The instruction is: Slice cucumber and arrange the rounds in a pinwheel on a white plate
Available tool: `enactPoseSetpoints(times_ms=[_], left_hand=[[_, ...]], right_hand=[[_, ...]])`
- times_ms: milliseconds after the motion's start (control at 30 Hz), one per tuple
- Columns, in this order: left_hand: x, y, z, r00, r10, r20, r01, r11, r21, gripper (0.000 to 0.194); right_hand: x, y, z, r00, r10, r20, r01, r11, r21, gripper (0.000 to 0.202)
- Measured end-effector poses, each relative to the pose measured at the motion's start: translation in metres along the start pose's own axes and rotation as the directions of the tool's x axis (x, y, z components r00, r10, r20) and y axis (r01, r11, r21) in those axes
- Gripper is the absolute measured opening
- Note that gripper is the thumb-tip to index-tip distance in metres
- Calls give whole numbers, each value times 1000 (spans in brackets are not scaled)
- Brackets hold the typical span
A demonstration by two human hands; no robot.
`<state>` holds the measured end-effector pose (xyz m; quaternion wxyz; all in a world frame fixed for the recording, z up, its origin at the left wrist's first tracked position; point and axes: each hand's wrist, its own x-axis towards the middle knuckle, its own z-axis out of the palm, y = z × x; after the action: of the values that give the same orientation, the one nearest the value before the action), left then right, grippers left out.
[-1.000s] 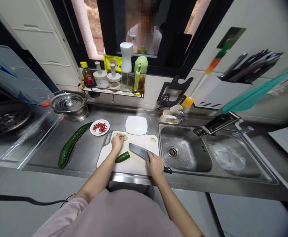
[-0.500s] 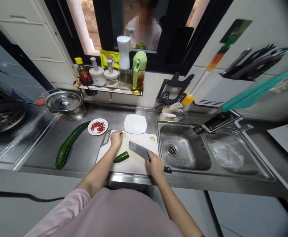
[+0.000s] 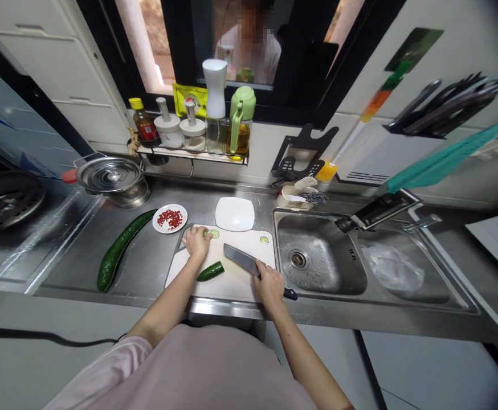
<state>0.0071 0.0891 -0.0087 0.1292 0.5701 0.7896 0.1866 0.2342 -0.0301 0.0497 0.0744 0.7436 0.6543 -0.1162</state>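
On the white cutting board (image 3: 240, 287), my right hand (image 3: 270, 283) is closed round the black handle of a kitchen knife (image 3: 241, 258), its broad blade angled to the upper left. Near the board's far left corner, my left hand (image 3: 198, 242) has its fingertips pinched at pale cucumber slices (image 3: 213, 234); part of them is hidden by the fingers. Between the two hands lies a cut piece of cucumber (image 3: 210, 271), touched by neither. Another slice or two of cucumber (image 3: 264, 240) rests at the far right corner.
A whole cucumber (image 3: 121, 250) lies left of the board. Behind are a small plate (image 3: 159, 226) of red bits and a white square dish (image 3: 234, 213). The sink (image 3: 321, 273) adjoins on the right. A lidded steel pot (image 3: 129, 191) stands back left, below a condiment shelf (image 3: 198, 152).
My left hand has shifted slightly left, and more of the cucumber slices shows beside its fingertips. My right hand and the knife have stayed almost still.
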Motion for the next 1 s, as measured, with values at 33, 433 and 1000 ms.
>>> enactPoseSetpoints(times_ms=[33,433,1000], left_hand=[[-2,-1,0,1000,7,1,-7,1000,4,24],[-6,1,-6,999,39,11,-39,997,-64,24],[-130,-32,-15,943,313,-113,-332,891,-309,22]], right_hand=[[0,0,0,1000,1,4,-1,1000,-1,46],[-2,2,2,1000,7,-15,-7,999,36,45],[-2,2,9,1000,2,-6,-1,997,72,41]])
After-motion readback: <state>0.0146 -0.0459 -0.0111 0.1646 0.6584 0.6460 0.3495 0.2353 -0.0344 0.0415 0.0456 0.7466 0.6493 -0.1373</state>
